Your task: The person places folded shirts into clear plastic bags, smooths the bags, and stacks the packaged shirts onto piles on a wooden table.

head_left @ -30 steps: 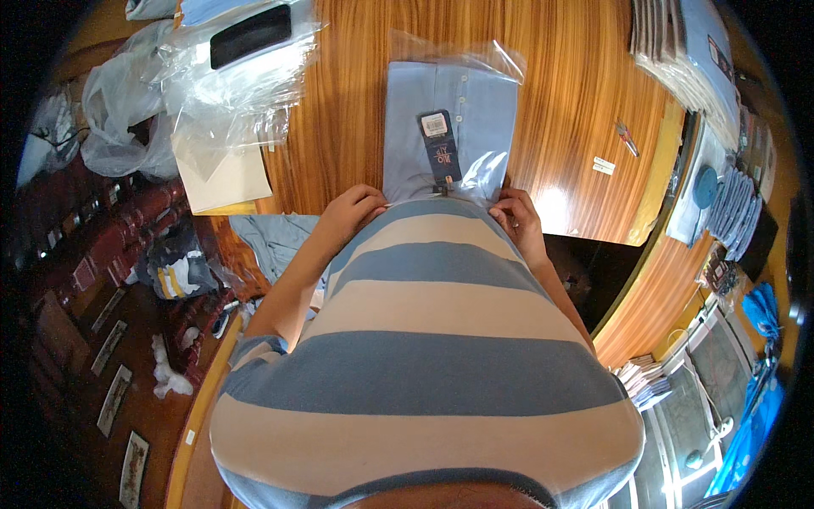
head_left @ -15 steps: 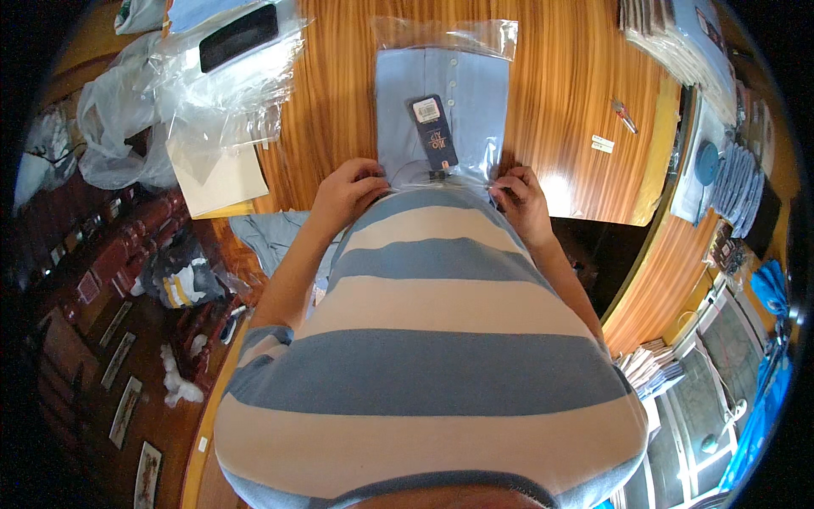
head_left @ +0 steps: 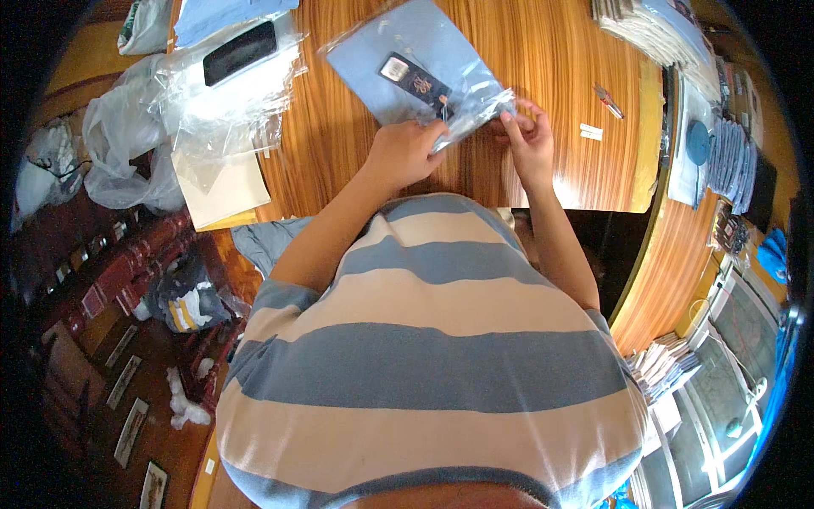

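A folded light-blue shirt (head_left: 415, 42) lies tilted on the wooden table, inside a clear plastic bag (head_left: 475, 114). Buttons run down its front, and a dark hang tag (head_left: 415, 79) with a white sticker rests on it. My left hand (head_left: 405, 153) is closed on the bag's near edge, its fingertips partly hidden by the hand itself. At the bag's right corner, where the plastic is bunched and shiny, my right hand (head_left: 530, 142) grips the film with curled fingers.
Left of the shirt, a dark phone (head_left: 241, 53) rests on a pile of clear bags (head_left: 229, 114), above cream card sheets (head_left: 222, 191). To the right are a small red-handled tool (head_left: 609, 102) and a white label (head_left: 591, 132). Stacked packed shirts (head_left: 649, 30) stand at the far right.
The bagged shirt has moved away from my body and turned, its far end swinging left. Both hands have moved farther out with it, and the bag's near edge is now bunched up.
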{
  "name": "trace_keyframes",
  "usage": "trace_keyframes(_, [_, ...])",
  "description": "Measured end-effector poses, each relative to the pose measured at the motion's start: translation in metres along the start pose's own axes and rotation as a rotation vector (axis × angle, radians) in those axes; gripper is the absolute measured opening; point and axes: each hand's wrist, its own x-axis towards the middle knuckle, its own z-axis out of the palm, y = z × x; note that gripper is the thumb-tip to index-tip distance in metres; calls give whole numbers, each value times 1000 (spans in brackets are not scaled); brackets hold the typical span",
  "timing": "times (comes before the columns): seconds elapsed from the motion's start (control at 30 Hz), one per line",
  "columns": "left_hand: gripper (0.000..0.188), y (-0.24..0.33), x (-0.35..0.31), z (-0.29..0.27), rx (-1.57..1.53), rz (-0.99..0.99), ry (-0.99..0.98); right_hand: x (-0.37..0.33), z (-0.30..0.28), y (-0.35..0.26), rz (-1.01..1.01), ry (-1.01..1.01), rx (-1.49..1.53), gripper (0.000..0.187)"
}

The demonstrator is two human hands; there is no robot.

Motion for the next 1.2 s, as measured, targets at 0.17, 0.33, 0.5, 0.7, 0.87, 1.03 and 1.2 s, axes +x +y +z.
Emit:
trace_keyframes(0.17, [27, 0, 21, -17, -299, -116, 59, 15, 21, -9, 298, -168, -56, 32])
trace_keyframes(0.33, [20, 25, 32, -15, -391, -98, 289, 43, 69, 0, 183, -121, -26, 50])
trace_keyframes(0.5, [17, 28, 27, -18, -535, -198, 466, 41, 61, 4, 299, -208, 93, 58])
trace_keyframes(0.7, [21, 48, 24, -5, -162, 91, 379, 74, 96, 21, -257, -225, -563, 57])
trace_keyframes(0.87, [37, 57, 14, -1, -53, 86, 233, 82, 92, 20, 2, -312, -510, 60])
trace_keyframes(1.03, [95, 60, -15, -27, -104, -21, 275, 56, 73, 7, -80, -462, -432, 48])
trace_keyframes(1.2, [119, 11, -49, 9, 105, 4, 238, 41, 51, 30, 148, -487, -283, 42])
